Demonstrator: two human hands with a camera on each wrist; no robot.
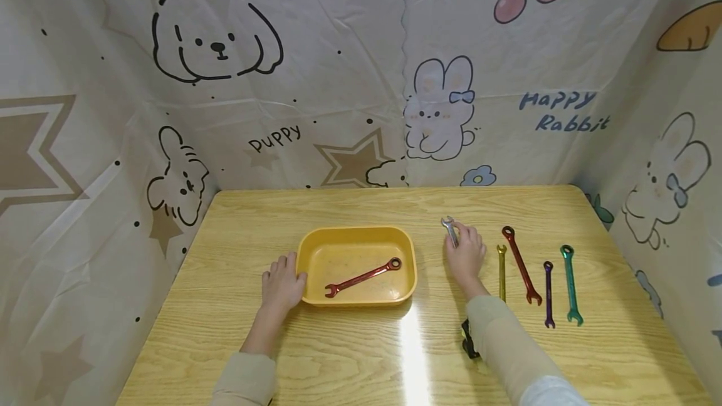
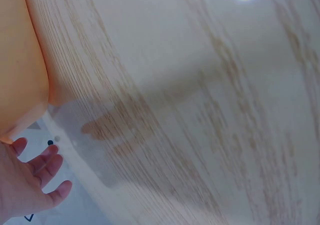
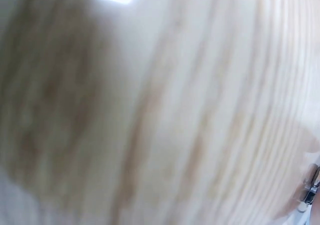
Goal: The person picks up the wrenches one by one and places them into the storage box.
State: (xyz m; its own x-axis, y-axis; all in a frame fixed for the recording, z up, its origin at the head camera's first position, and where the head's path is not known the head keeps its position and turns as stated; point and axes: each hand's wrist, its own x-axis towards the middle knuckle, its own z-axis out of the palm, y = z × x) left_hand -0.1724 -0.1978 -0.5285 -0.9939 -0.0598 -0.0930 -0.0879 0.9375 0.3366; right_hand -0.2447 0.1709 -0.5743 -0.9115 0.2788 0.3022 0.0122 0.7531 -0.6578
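Note:
In the head view my left hand (image 1: 284, 282) rests at the left wall of a yellow plastic tray (image 1: 356, 301), fingers loosely spread. The left wrist view has the same hand (image 2: 32, 182) with its fingers parted, beside the tray's orange-looking wall (image 2: 22, 60). Inside the tray lies a red combination wrench (image 1: 363, 278), slanting up to the right. To the right of the tray, my right hand (image 1: 467, 255) pinches a small silver wrench (image 1: 449, 228), its open end showing beyond the fingers. Part of that wrench (image 3: 311, 187) shows at the right wrist view's edge.
Right of my right hand lie a yellow wrench (image 1: 502, 271), a larger red wrench (image 1: 521, 265), a purple wrench (image 1: 549, 295) and a green wrench (image 1: 571, 284). Printed cloth (image 1: 338, 80) hangs behind the wooden table (image 1: 350, 356) and along its sides.

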